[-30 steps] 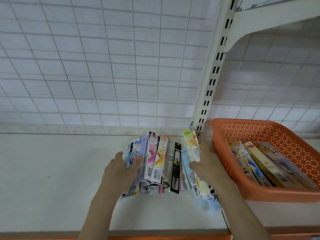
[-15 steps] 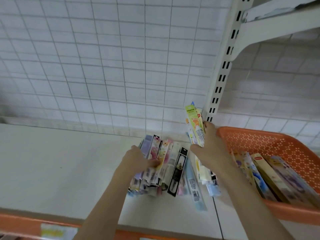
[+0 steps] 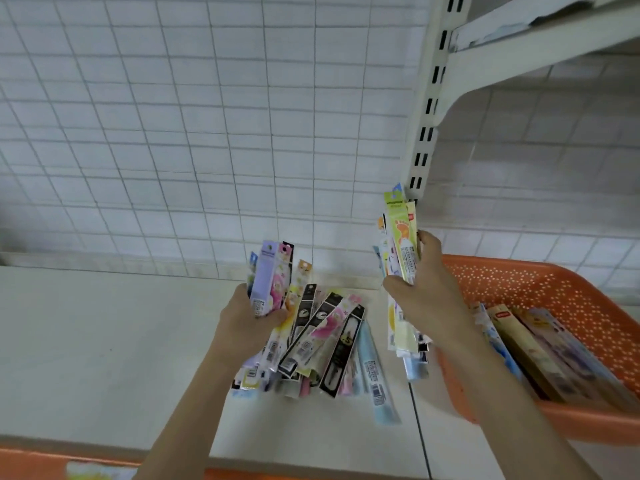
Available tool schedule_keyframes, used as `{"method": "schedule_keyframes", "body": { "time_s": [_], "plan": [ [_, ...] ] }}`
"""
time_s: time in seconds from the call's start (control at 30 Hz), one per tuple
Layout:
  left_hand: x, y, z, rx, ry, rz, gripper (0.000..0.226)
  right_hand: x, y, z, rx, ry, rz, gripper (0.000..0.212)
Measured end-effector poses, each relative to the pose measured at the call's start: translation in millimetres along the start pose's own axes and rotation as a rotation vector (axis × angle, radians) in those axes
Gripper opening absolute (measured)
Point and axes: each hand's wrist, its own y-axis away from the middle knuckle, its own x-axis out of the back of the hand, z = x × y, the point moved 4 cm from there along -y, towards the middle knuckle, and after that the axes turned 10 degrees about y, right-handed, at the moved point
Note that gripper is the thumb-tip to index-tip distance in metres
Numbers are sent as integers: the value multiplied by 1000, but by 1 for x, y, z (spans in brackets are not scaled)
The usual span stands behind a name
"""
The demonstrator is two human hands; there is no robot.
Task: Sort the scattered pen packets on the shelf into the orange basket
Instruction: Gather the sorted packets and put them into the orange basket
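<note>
Pen packets, right-hand bundle (image 3: 401,258): a stack of narrow printed packets, held near upright, top ends above the fingers and lower ends hanging below the palm. Location: in the air just left of the orange basket (image 3: 568,292), not yet over its rim.

Right hand (image 3: 424,292): closed round the bundle, thumb across its front, fingers wrapped behind.

Pen packets, left-hand bundle (image 3: 268,280): a smaller fan, tilted, tops splayed. Left hand (image 3: 244,320): gripping it near the lower end, thumb on the front face.

Pen packets, loose pile (image 3: 329,344): overlapping on the white shelf (image 3: 104,341), touching the left bundle's lower edge, between the two hands.

Orange basket: perforated plastic, at the right on the shelf; several packets already lie lengthwise inside.

Step in hand, as judged: carrying the right bundle into the basket. Handling note: keep the squeeze even so the slippery inner packets do not slide out below; carry the bundle clear over the near rim, turn it to lie along the packets already inside, lower it, then release. The left bundle is probably best squared against the shelf before it follows.

Surroundings: wire grid back panel (image 3: 207,133); slotted shelf upright (image 3: 429,98).
</note>
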Motion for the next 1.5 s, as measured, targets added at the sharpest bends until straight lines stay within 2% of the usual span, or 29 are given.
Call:
{"method": "schedule_keyframes", "body": {
  "time_s": [0.13,0.37,0.53,0.63,0.8,0.87,1.0,1.1,1.23,1.33,1.5],
  "plan": [
    [0,6,27,-96,35,27,30,41,-1,4,-45,-87,91,63],
    [-12,29,80,-229,132,50,26,103,4,48,-262,-244,209,51],
    [-33,44,94,-251,164,4,29,131,10,91,-385,9,191,59],
    [-56,52,95,-234,173,-62,27,130,17,106,-413,137,129,56],
    [-81,65,94,-227,173,-109,26,101,21,121,-409,243,-52,64],
    [-83,68,95,-230,156,-97,26,96,18,123,-394,290,-94,64],
    [-78,70,91,-203,144,-62,25,89,16,128,-394,366,-187,83],
    [-79,75,91,-192,140,-49,25,88,16,132,-378,419,-236,86],
    [-86,84,94,-187,129,-50,25,91,17,136,-302,476,-273,71],
    [-91,89,101,-195,123,-41,27,104,25,136,-266,571,-270,72],
    [-105,98,130,-242,143,-43,29,144,41,137,-177,622,-128,51]
  ]
}}
